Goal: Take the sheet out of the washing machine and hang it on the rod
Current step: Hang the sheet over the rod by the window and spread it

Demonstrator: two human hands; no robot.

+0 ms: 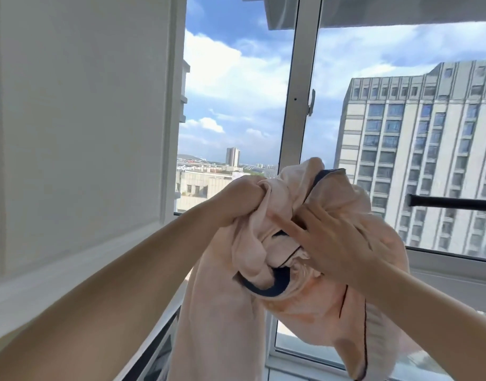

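A pale pink sheet [225, 312] with dark navy piping is bunched up in front of me and hangs down past the bottom of the view. My left hand [243, 200] grips a twisted fold at the top left of the bundle. My right hand [338, 240] lies on the right side of the bundle with fingers spread, the index finger pointing left across the cloth. A black rod [453, 203] runs level at the right, just behind and beside the sheet's top. The washing machine is out of view.
A white wall panel [79, 105] fills the left. A white-framed window [294, 78] stands straight ahead, with its handle [311, 103] at mid height. A dark rail [153, 350] runs low at the left. Tall buildings show outside.
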